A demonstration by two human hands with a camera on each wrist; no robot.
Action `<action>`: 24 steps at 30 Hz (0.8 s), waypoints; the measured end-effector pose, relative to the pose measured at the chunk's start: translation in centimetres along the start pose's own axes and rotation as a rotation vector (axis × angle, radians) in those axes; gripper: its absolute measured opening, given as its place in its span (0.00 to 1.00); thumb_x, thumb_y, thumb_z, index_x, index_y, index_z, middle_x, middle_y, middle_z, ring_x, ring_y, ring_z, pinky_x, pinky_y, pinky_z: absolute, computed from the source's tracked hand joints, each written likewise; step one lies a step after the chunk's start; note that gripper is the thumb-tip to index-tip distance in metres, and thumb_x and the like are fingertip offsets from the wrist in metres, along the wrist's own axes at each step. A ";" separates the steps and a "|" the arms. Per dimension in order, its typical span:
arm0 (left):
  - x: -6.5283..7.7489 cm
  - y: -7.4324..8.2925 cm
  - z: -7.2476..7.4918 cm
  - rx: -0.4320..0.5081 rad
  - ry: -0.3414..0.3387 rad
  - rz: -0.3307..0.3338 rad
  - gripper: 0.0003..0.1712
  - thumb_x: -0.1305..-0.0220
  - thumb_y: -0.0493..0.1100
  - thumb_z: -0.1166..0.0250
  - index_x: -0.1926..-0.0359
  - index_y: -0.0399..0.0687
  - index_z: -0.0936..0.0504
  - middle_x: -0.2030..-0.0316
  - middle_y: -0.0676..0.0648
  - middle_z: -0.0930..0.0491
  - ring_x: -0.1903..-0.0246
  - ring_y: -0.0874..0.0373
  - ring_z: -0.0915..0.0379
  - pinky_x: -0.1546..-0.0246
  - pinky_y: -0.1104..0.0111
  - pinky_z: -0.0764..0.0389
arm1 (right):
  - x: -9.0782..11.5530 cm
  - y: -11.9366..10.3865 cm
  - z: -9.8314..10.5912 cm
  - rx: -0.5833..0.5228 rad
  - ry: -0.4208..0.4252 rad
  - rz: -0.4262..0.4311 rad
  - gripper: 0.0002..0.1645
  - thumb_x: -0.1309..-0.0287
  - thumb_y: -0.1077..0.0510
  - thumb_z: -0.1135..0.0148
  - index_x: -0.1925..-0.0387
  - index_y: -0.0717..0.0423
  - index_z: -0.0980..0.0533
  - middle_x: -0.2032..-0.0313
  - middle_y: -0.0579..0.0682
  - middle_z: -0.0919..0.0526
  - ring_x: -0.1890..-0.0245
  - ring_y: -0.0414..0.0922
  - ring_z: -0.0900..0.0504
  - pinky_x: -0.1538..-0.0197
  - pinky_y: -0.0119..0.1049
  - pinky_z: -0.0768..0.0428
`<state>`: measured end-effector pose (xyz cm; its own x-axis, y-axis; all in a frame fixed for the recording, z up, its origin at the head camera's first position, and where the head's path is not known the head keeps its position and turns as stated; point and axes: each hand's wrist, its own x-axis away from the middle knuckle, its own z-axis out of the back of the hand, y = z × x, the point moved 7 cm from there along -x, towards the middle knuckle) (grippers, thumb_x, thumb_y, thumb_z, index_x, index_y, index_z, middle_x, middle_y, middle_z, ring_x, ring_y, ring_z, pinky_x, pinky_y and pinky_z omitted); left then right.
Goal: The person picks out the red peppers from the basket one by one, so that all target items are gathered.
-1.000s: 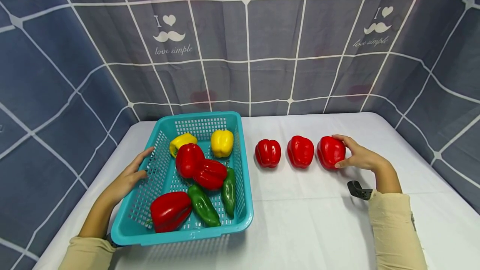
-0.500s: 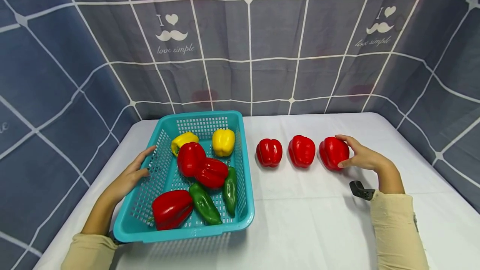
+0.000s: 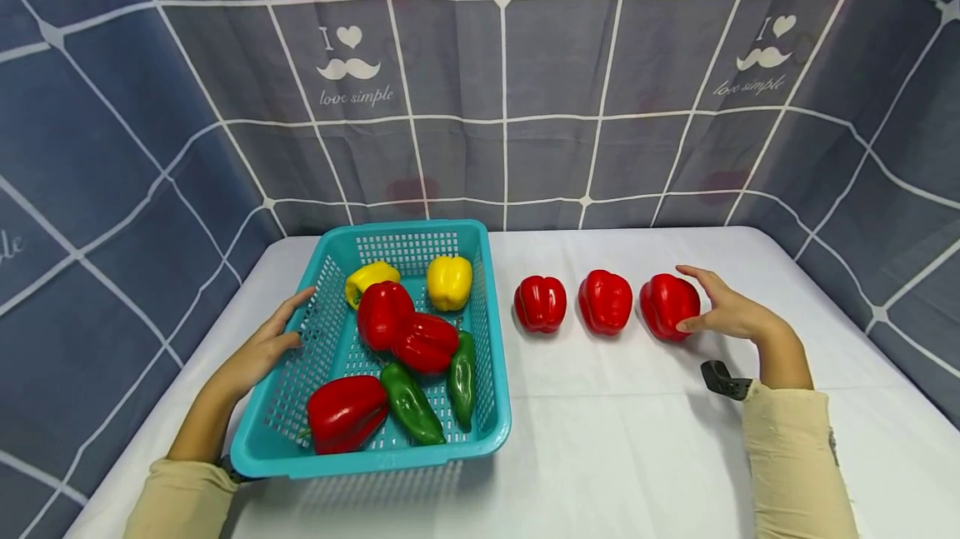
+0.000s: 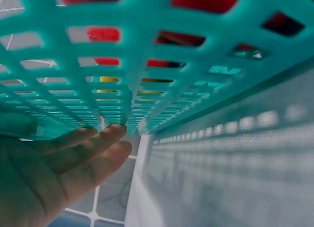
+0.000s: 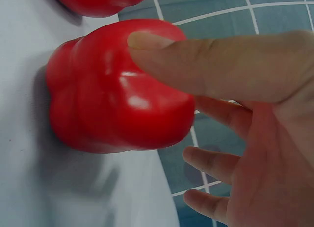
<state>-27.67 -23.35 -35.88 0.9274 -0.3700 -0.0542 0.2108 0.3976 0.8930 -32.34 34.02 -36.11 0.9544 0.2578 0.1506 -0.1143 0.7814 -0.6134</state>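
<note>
Along the basket's left side, the left hand [image 3: 258, 356] lies with its fingers loosely extended, against or just beside the mesh wall and curled round nothing; its pose matches that of a second ago. The turquoise basket [image 3: 360, 466] holds two yellow peppers [image 3: 450, 282] toward its far end, three red peppers [image 3: 347, 414] from near left to middle, and two green peppers [image 3: 411, 407] at near right.

Right of the basket, three more stand in a row on the white-covered table [image 3: 600, 431], slightly apart: the inner pepper [image 3: 540, 303], the middle pepper [image 3: 605, 301] and, farthest from the basket, the outer pepper [image 3: 667, 306]. Beyond that, the right hand [image 3: 731, 310] has loosened: its index finger has lifted away and the hand is spread wide, though whether the thumb touches cannot be told. The grip appears given up, with the outer pepper bearing its own weight. It looks glossy, deep red, blocky and grooved into lobes, with bright highlights; no stem shows.
</note>
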 end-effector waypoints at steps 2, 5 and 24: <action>0.0 0.0 0.1 -0.007 0.006 0.003 0.41 0.48 0.29 0.59 0.31 0.36 0.60 0.34 0.28 0.60 0.46 0.32 0.45 0.63 0.68 0.23 | 0.0 -0.4 0.1 0.015 0.012 0.013 0.57 0.59 0.57 0.33 0.32 0.61 0.56 0.36 0.71 0.54 0.39 0.69 0.54 0.48 0.68 0.40; 0.0 0.0 0.1 -0.025 0.015 0.009 0.41 0.48 0.29 0.58 0.31 0.36 0.60 0.33 0.29 0.60 0.45 0.34 0.47 0.61 0.74 0.26 | 0.0 -0.9 0.3 0.034 0.020 0.022 0.57 0.58 0.57 0.33 0.32 0.61 0.56 0.36 0.71 0.54 0.38 0.69 0.54 0.48 0.67 0.38; -0.2 0.1 0.1 -0.051 0.041 0.024 0.42 0.48 0.30 0.58 0.30 0.36 0.58 0.32 0.32 0.62 0.40 0.36 0.56 0.49 0.49 0.36 | 0.1 -5.6 0.3 0.106 0.088 0.113 0.59 0.56 0.54 0.33 0.30 0.57 0.60 0.35 0.69 0.55 0.37 0.67 0.54 0.49 0.69 0.39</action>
<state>-27.88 -23.37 -35.72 0.9441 -0.3257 -0.0518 0.2025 0.4486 0.8705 -31.71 29.88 -32.41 0.9538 0.3002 0.0145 -0.2458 0.8069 -0.5371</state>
